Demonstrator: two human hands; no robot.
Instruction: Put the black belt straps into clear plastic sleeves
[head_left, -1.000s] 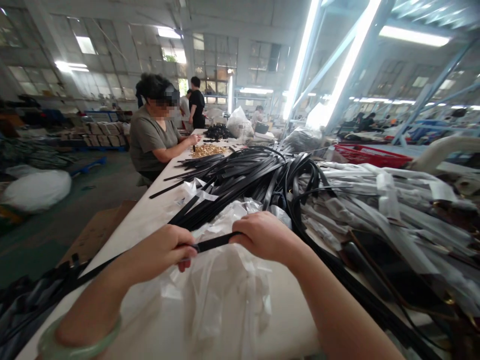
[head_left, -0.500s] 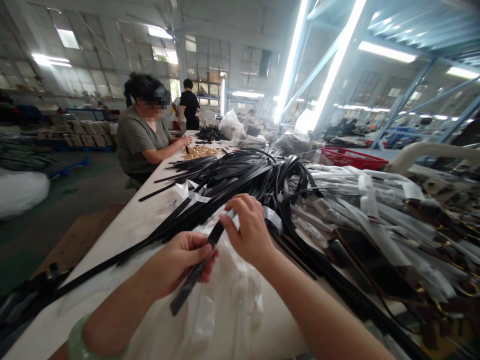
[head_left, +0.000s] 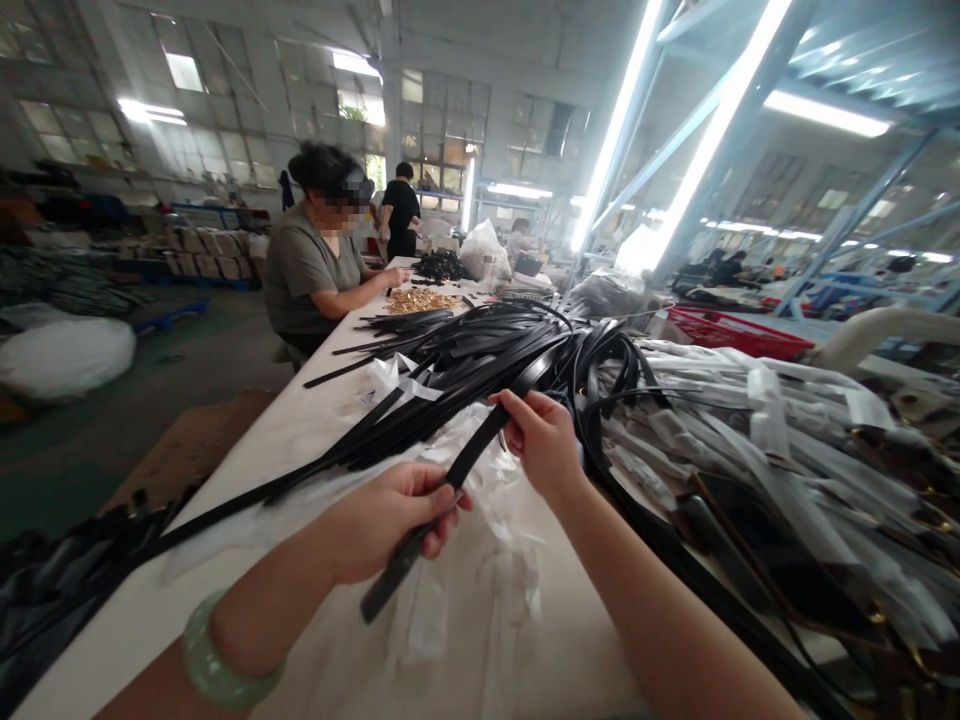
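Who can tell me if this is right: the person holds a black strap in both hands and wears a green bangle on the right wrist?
Not quite: the head view shows the green bangle on the left wrist. The left hand and right hand do hold the black strap.

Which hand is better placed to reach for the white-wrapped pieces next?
Probably the right hand: it is nearer the white-wrapped pieces, and its arm lies between them and the left hand. The left hand also grips the black strap, so it could likely hold that alone.
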